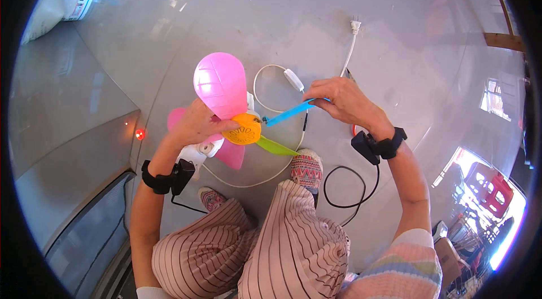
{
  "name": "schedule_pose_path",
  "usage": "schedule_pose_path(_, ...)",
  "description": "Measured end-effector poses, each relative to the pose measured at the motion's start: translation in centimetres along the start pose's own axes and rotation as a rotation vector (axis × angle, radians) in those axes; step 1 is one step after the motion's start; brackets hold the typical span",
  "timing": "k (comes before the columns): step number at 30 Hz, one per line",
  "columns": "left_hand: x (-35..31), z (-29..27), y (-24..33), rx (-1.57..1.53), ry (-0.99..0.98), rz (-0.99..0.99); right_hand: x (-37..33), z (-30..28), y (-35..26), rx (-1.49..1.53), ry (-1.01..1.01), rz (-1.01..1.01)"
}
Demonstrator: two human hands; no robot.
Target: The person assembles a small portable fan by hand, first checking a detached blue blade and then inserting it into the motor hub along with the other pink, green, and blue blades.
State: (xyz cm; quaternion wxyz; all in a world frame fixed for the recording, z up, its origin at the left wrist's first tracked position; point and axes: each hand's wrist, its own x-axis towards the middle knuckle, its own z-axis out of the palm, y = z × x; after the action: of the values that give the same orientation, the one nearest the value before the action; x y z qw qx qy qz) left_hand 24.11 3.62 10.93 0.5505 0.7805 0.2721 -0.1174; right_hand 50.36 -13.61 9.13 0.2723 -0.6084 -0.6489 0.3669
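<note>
My left hand (199, 123) grips a small electric fan by its hub, with the thumb over the orange center cap (244, 131). Pink blades (220, 84) and a light green blade (278, 145) spread out from the cap, and part of the white fan body (195, 155) shows below the hand. In my right hand (349, 101), the fingers pinch a slim blue stick (291, 113). Its dark far end points at the hub's right side; whether it touches is too small to tell.
A white cord with an inline switch (293, 79) loops over the grey tiled floor to a plug (355, 26). Black cables run from both wrist straps. My patterned shoe (307, 168) is just below the green blade. A red plastic chair (491, 189) stands far right.
</note>
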Motion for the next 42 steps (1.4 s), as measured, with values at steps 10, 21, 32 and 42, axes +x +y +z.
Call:
schedule_pose_path(10,-5.1,-1.1,0.8,-0.085,0.019,-0.052,0.9,-1.1,-3.8,-0.146,0.047,-0.184)
schedule_pose_path(21,-8.4,-1.4,-1.0,-0.089,0.047,0.100,2.6,-0.7,-9.0,-0.274,-0.106,-0.268)
schedule_pose_path(32,-9.1,-1.3,-2.9,-0.171,0.070,0.169,3.8,-0.2,-11.6,-0.317,-0.159,-0.247)
schedule_pose_path(42,-9.1,-1.4,-1.8,-0.200,0.123,0.215,4.3,-0.6,-13.6,-0.443,-0.216,-0.255)
